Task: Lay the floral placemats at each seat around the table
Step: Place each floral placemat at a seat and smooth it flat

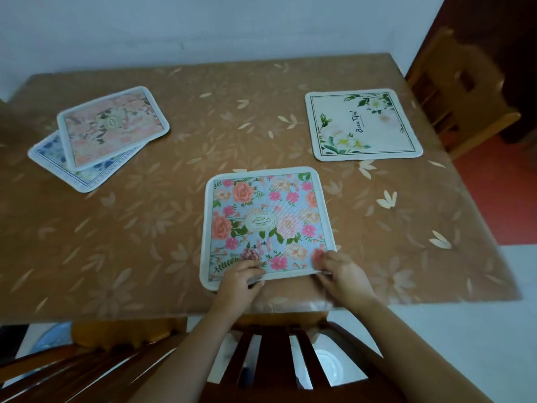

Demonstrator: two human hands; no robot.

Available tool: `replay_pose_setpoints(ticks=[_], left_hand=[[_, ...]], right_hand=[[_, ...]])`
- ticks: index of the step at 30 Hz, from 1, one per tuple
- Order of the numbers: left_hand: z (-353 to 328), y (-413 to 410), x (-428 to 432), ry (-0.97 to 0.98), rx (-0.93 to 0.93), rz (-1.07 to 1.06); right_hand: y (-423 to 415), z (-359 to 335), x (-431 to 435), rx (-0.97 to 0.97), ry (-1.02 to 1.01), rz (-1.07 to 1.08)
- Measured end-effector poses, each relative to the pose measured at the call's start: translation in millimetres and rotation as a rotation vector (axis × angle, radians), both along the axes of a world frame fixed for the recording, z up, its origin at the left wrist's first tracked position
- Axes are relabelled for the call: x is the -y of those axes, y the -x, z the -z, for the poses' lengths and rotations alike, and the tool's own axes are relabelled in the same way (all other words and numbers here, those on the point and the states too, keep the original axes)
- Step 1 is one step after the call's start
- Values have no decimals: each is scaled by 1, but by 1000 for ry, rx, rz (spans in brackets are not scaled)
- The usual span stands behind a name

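Brown leaf-print table (174, 228) against a pale wall. Both hands pinching the near edge of the blue floral placemat (266, 222): left hand (238, 282), right hand (343, 279), probably squaring it to the near chair (279, 353). Beyond: white placemat (363, 125) laid rightward; pink placemat (112, 126) stacked on another (55, 157), awaiting seats.
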State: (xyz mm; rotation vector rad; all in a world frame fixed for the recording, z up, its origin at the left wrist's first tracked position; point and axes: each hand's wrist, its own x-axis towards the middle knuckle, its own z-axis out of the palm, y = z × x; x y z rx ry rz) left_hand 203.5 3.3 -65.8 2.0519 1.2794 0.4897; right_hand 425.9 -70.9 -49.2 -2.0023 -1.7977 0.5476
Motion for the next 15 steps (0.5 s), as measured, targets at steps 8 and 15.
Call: replay_pose_setpoints(ticks=[8,15], left_hand=[[-2,8,-4,64,13,-68],[-4,27,-6,21,8,-131]], right_hand=[[-1,-4,0,-32,-69,3],[-7,-8,-7,-66,-104,23]])
